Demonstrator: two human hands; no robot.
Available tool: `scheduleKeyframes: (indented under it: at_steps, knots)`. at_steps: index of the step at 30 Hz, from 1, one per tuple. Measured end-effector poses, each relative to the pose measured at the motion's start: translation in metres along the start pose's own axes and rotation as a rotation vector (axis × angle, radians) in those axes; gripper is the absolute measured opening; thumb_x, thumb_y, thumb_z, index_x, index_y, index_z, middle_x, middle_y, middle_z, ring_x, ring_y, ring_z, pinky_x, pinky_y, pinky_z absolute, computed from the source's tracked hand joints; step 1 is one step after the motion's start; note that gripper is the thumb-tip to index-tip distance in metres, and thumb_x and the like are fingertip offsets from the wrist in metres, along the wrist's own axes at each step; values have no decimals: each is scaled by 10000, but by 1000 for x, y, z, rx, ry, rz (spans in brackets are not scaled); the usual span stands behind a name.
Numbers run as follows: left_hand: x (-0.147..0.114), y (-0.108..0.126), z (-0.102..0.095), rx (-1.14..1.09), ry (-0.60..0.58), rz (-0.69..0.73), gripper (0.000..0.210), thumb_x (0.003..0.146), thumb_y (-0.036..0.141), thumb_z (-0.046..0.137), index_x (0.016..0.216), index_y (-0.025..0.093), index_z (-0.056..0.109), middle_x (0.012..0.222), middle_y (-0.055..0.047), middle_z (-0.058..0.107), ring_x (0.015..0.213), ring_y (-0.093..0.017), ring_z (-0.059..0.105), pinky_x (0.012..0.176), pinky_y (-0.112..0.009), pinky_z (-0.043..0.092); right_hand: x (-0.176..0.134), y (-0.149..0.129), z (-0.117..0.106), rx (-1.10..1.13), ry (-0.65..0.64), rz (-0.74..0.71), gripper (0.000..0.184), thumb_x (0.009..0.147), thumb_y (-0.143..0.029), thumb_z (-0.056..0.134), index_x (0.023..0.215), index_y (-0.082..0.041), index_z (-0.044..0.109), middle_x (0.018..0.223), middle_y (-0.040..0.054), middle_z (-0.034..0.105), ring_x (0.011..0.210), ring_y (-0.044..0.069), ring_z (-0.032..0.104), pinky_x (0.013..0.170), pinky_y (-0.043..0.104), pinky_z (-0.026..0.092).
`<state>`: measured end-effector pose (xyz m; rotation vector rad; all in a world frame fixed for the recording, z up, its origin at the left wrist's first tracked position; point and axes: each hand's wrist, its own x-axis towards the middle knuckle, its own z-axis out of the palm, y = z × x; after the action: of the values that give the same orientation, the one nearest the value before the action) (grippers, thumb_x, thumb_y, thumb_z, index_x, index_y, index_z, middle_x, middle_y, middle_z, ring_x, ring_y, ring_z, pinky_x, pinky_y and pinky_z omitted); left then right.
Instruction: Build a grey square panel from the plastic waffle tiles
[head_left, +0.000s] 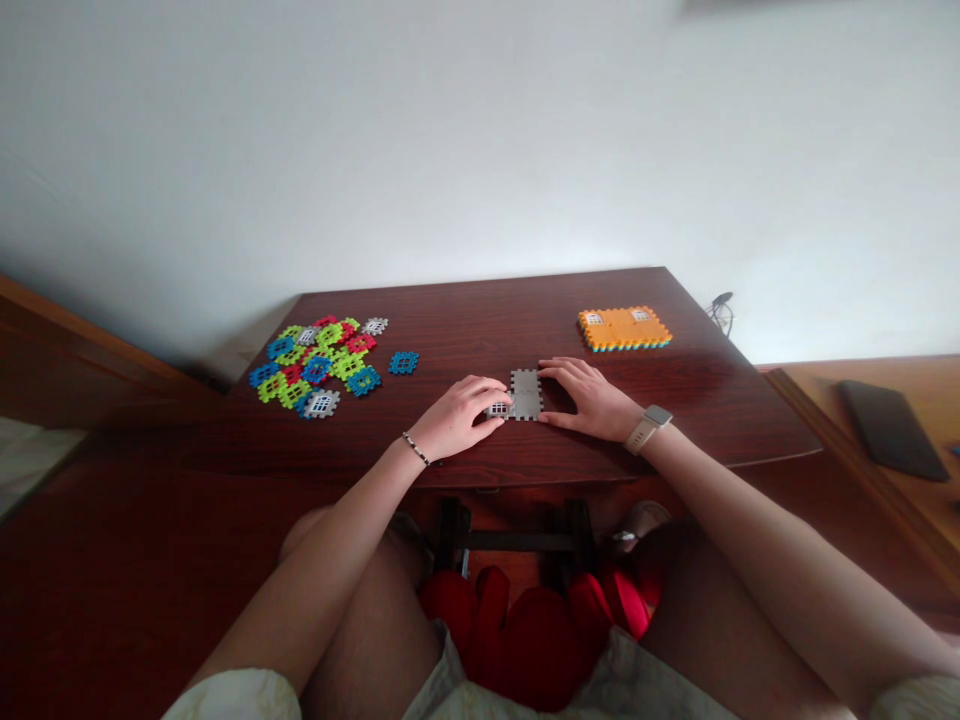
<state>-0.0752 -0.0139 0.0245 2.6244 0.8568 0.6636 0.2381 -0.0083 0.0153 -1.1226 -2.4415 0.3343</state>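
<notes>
Near the table's front edge lie grey interlocking tiles (526, 385) with notched edges, two of them plain and joined in a column. A grey tile with a white window (499, 408) sits at their lower left, partly under my fingers. My left hand (469, 410) grips this window tile between thumb and fingers. On the other side, my right hand (585, 398) has its thumb and fingers apart, the tips touching the right edge of the plain grey tiles. Whether the window tile is fully locked to its neighbour cannot be made out.
A loose pile of green, blue, red and grey tiles (319, 362) lies at the left, with one blue tile (403, 363) apart from it. Orange joined panels (624, 328) rest at the back right. The wall (480, 150) stands behind the table (465, 330).
</notes>
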Motion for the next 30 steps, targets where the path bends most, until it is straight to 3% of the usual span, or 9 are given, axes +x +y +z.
scheduleKeyframes:
  at_steps: [30]
  knots:
    - [2,0,0,-11,-3,8,245,1051,207,662,1272,283,734,1372,-80,699,1321,-265,639,1212,-505,527,1,1,0,-1,-3,-6,662,979,-649,730,1499,-262,593,1606,189,591,1529,421,514,1246,692,443]
